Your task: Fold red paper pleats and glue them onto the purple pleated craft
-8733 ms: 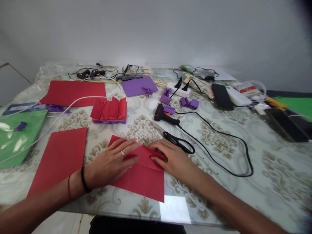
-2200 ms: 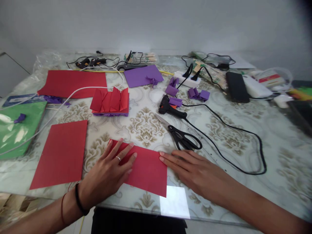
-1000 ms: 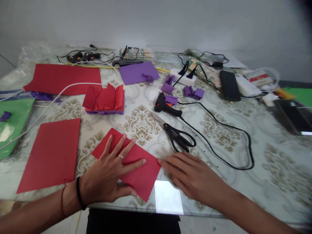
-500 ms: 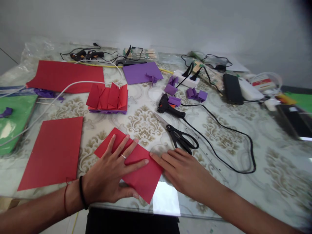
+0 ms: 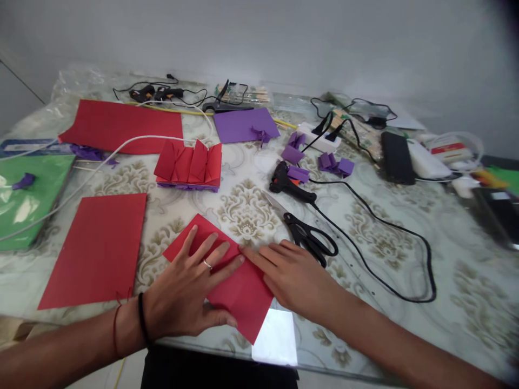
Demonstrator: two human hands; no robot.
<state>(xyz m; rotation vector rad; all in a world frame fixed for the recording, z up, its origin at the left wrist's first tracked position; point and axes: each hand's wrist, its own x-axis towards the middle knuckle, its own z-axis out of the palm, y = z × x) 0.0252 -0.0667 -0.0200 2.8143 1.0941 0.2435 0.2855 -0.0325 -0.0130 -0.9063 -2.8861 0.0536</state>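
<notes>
A red sheet of paper [image 5: 251,302] lies at an angle near the table's front edge, its upper right edge straight like a fold. My left hand [image 5: 194,294] rests flat on it with fingers spread, a ring on one finger. My right hand [image 5: 294,273] touches the sheet's upper right edge with its index fingertip, close to the left hand's index fingertip. The other right fingers are bent loosely and hold nothing. Black-handled scissors [image 5: 304,232] lie just beyond the right hand. Another red sheet [image 5: 97,254] lies flat to the left.
A stack of folded red and purple paper [image 5: 188,165] sits behind my hands. A black glue gun [image 5: 292,183] with a looping cord lies right of it among purple folded pieces [image 5: 334,163]. Farther back are a purple sheet [image 5: 243,124], a white power strip [image 5: 318,138] and a black phone [image 5: 397,156].
My right index finger has slid up and left along the edge of the red sheet. My left hand stays flat on the paper. The whole view has shifted slightly.
</notes>
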